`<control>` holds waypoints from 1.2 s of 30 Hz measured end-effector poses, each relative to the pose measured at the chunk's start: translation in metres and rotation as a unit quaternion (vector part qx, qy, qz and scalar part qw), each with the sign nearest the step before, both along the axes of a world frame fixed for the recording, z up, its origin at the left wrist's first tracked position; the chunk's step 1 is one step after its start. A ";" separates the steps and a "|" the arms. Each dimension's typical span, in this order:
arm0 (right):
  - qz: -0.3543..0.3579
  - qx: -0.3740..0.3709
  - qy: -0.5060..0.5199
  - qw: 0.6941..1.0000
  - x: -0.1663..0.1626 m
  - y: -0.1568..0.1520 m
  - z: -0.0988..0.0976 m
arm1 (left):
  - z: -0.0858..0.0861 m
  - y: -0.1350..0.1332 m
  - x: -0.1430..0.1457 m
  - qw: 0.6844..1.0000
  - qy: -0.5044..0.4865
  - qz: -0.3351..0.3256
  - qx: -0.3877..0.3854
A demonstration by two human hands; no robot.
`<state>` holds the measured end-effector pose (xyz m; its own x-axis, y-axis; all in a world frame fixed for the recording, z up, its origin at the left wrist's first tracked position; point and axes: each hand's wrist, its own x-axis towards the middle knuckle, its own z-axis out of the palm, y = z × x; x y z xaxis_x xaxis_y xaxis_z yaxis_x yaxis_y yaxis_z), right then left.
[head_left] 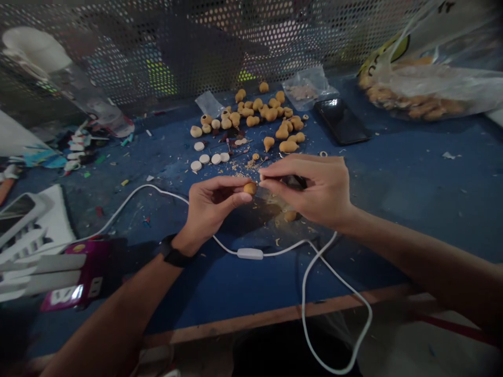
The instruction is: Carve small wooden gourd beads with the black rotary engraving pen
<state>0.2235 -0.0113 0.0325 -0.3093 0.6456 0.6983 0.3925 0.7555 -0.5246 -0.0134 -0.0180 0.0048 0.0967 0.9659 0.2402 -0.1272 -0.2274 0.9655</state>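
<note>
My left hand pinches a small tan gourd-shaped piece between thumb and fingers above the blue table. My right hand is closed in a pinch right beside that piece, its fingertips touching it; a dark object shows inside its grip, too hidden to name. Another tan piece lies under the right hand. Beyond the hands sits a pile of similar tan gourd pieces and a few pale round discs, with shavings scattered around.
A black phone lies at the back right beside a clear bag. A big plastic bag of tan pieces fills the far right. A white cable with a switch crosses the near table. Perforated metal mesh stands behind.
</note>
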 end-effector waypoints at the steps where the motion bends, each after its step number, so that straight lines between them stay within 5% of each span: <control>1: -0.007 0.003 -0.003 1.000 0.001 0.003 -0.002 | -0.001 0.000 -0.001 1.000 0.001 -0.001 -0.002; 13: 0.043 -0.026 -0.274 0.960 -0.003 0.015 -0.025 | -0.005 0.002 -0.003 1.000 -0.012 -0.016 -0.006; 25: 0.010 0.002 -0.276 0.961 0.001 0.019 -0.020 | -0.007 0.006 -0.002 0.998 -0.028 0.052 -0.020; 28: 0.058 0.036 -0.248 0.966 -0.001 0.002 -0.012 | -0.009 0.008 -0.002 0.996 -0.036 0.073 -0.019; 31: 0.155 0.059 -0.300 0.939 -0.012 -0.029 -0.008 | -0.010 0.009 -0.002 0.996 -0.036 0.081 -0.017; 36: 0.146 0.073 -0.350 0.922 -0.021 -0.053 -0.009 | -0.010 0.008 -0.001 0.997 -0.031 0.074 -0.014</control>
<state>0.2026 -0.0647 0.0235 -0.8636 0.3774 0.3343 0.3645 0.9255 -0.1032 -0.0148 -0.0097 -0.0050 -0.0618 0.9750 0.2136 -0.1531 -0.2208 0.9632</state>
